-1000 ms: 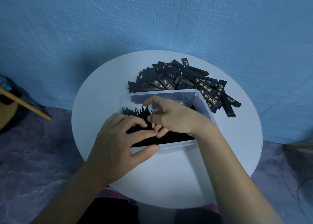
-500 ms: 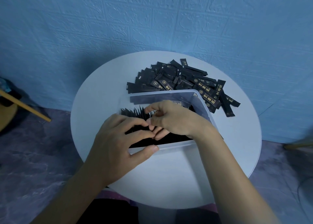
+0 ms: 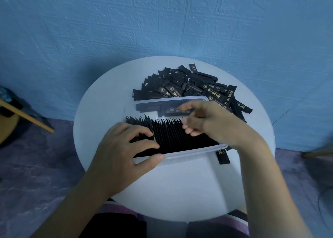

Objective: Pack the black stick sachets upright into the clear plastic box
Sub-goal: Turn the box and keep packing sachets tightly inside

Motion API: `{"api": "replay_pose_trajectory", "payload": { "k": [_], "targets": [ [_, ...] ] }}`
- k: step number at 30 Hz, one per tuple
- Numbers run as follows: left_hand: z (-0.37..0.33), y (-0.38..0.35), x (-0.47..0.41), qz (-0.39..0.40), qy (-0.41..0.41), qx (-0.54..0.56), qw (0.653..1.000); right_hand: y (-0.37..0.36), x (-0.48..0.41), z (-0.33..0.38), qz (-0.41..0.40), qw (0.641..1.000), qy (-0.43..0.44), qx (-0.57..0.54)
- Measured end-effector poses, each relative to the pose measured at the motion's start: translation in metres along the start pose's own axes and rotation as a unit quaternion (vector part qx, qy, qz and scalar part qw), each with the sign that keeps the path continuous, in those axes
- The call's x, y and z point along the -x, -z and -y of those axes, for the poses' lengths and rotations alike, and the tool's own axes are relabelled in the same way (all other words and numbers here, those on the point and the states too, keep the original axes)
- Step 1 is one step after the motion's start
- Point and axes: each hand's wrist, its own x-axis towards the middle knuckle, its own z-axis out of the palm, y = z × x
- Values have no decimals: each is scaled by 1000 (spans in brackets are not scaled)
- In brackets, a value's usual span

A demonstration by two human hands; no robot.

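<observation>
Black sachets (image 3: 173, 135) fill box (image 3: 189, 154) row; pile (image 3: 189, 86) left. My left hand (image 3: 126, 153) grips rim, right hand (image 3: 210, 122) pinch unclear.

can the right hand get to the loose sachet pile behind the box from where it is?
Probably yes. The right hand hovers over the box's far end, and the pile lies open just beyond the far wall, nothing covering it.

A single head-worn wide-angle camera looks forward and steeply down from close above a round white table (image 3: 180, 187), facing a blue textured wall (image 3: 162, 25); both forearms enter from the bottom edge, and floor shows at either side.
</observation>
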Motion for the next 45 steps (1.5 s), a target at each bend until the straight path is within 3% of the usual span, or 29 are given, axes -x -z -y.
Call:
{"api": "replay_pose_trajectory", "payload": {
  "k": [4, 6, 8, 12, 16, 22, 34, 37, 41, 45],
  "targets": [
    [-2, 1, -1, 0, 5, 2, 1000, 23, 20, -11, -155, 983, 50, -89],
    [-1, 2, -1, 3, 6, 0, 1000, 35, 24, -32, -246, 968, 35, -41],
    [0, 2, -1, 4, 7, 2, 1000, 43, 26, -55, -278, 959, -19, 45],
    [2, 1, -2, 2, 13, 7, 1000, 41, 31, -74, -199, 952, -138, 187],
    [3, 2, -2, 10, 21, 7, 1000, 31, 24, -76, -166, 938, -173, 251],
    [2, 3, -2, 10, 25, 18, 999, 35, 18, -77, -153, 949, -175, 214],
    [-1, 4, -3, 10, 32, 21, 999, 59, 29, -67, -156, 981, -74, 87],
    [-1, 3, -3, 12, 34, 21, 999, 62, 32, -52, -186, 982, -17, 23],
    [-1, 3, -3, 7, 29, 15, 999, 70, 28, -22, -221, 974, 36, 19],
    [-1, 3, -3, 2, 20, 6, 1000, 49, 18, 13, -184, 979, 81, -37]
  ]
}}
